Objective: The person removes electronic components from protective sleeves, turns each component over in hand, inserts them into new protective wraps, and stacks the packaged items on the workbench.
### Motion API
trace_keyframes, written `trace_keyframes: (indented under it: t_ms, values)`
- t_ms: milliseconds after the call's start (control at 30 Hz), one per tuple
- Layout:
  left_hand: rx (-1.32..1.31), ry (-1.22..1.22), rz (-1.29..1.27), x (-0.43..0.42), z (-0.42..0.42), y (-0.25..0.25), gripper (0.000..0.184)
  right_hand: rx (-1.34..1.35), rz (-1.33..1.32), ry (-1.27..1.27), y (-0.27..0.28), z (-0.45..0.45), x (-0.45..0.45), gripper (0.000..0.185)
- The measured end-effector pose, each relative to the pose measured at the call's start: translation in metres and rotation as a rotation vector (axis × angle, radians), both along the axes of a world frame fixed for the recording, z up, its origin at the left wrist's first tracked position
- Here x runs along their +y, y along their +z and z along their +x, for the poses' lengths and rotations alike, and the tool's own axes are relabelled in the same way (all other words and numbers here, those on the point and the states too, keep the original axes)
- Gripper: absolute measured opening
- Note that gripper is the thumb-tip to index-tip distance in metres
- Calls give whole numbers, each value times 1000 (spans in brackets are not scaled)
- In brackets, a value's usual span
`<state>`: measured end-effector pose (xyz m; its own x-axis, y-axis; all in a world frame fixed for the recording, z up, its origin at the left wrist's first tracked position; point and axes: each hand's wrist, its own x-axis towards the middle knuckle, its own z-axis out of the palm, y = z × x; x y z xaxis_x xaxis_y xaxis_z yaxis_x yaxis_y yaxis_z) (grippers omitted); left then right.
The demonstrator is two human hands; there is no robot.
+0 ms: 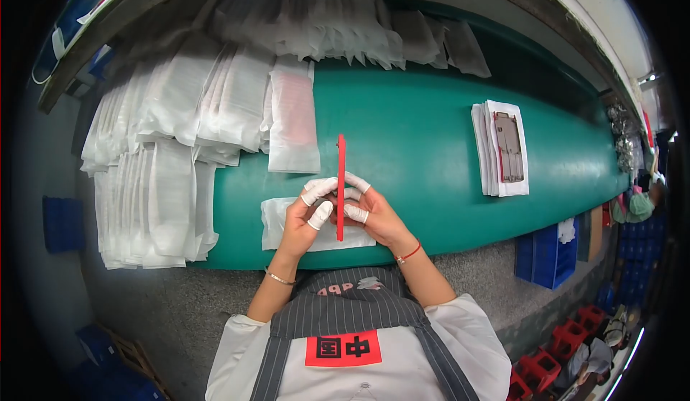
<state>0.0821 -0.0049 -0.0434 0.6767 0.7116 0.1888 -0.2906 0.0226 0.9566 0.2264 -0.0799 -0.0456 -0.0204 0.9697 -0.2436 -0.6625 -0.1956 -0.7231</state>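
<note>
Between both hands stands a thin red phone frame [341,185], turned edge-on to me so its faces are mostly hidden. My left hand [305,214] grips it from the left, white finger cots on the fingertips. From the other side my right hand [377,210], also in finger cots, pinches the same frame. Below the hands a white translucent bag [277,221] lies flat on the green table [410,135]. Beyond my left hand is another sleeve [293,121] with something pinkish-red showing through.
Rows of filled white sleeves [154,200] cover the table's left side, with more along the back [309,20]. At right, a grey phone frame with a red edge [509,146] rests on stacked white sleeves. Blue bins [546,254] and red stools [539,365] stand beyond the table.
</note>
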Motion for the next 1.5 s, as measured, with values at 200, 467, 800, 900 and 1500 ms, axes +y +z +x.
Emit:
trace_keyframes:
  t_ms: [200,467,800,900,1500]
  values:
    - [81,196,-260,2,-1,-4,32,-282,127,-476,-5,-12,4,52]
    - [131,-15,-293,3,-4,-19,53,-445,214,-273,15,-14,-1,30]
    - [-163,-137,-767,4,-13,-9,77,-1162,249,-307,14,-3,7,29]
    - [-335,-225,-898,7,-15,-7,78,-1482,261,-151,4,-4,5,45]
    - [-512,-244,-1015,4,-18,9,78,-921,-136,-170,-1,20,-3,18]
